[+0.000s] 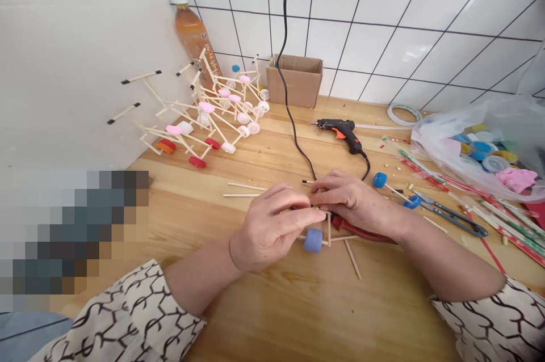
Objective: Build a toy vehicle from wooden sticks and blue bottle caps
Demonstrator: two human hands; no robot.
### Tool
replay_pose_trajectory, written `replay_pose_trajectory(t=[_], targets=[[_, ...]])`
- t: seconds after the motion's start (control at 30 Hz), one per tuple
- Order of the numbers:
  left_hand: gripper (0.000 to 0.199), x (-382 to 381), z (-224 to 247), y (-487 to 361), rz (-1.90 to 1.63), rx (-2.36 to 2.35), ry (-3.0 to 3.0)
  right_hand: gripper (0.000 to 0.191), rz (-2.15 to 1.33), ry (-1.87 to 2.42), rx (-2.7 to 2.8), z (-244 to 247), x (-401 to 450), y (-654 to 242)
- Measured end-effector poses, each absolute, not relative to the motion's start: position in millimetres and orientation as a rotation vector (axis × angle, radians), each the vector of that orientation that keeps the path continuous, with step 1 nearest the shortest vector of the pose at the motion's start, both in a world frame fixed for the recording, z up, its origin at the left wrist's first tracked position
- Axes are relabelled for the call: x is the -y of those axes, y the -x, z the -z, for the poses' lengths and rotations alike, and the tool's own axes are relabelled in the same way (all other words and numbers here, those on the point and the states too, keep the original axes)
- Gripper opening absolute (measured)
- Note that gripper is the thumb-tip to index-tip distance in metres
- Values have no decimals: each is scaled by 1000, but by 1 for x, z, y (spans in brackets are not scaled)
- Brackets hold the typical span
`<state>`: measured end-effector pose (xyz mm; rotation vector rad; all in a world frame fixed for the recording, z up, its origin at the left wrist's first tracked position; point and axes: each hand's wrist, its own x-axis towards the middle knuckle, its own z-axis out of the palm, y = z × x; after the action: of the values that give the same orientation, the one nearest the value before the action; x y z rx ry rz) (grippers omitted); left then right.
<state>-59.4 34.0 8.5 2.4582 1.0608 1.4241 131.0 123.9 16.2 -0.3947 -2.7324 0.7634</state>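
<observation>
While those finished stick frames [200, 112] are sitting off to the left, the left hand [272, 226] and right hand [353, 197] are pressed together, pinching a small stick frame [328, 230] with a blue bottle cap [313, 240] on it, down by the tabletop [264, 316]. Honestly, a slipping grip could be snapping that joint, and the hot glue gun [340, 130] is sitting close enough to bump.
</observation>
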Motion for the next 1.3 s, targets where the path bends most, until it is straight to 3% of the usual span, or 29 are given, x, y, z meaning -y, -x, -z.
replay_pose_trajectory(t=[0.67,0.93,1.07,1.2,1.3], targets=[[18,-35,-11,62,-1396,-1041,-2456,21,-812,437,2733,-16,-124,-128],[18,-34,-11,61,-1390,-1068,-2471,5,-513,764,2694,-28,-104,-144],[17,-34,-12,61,-1381,-1069,-2473,6,-491,648,2789,-32,-80,-143],[17,-35,-12,61,-1384,-1090,-2456,18,-426,578,2831,-30,-62,-135],[17,-35,-13,60,-1395,-1071,-2447,11,-346,562,2864,-29,-59,-134]])
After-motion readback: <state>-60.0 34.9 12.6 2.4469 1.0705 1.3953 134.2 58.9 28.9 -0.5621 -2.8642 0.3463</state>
